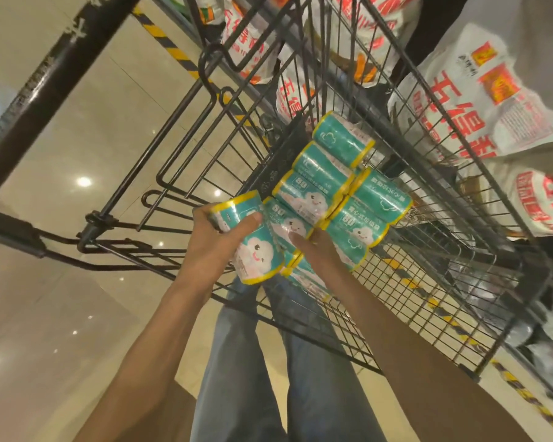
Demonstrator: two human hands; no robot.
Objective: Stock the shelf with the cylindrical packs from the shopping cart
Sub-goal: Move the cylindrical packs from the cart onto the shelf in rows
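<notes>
Head view: pack [249, 237] at cart rim [160, 183]

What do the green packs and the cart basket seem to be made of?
Green packs: rolls wrapped in thin glossy plastic film, judging by the glare and wrinkles; the content is hidden. Cart basket: dark-coated metal wire, seen in its thin rigid grid with joined crossings. The left hand grips one pack.

Bare forearms [160, 339], no sleeves showing; left hand [211, 237] and right hand [316, 250] without gloves. Blue denim jeans [236, 362] on both legs.
</notes>
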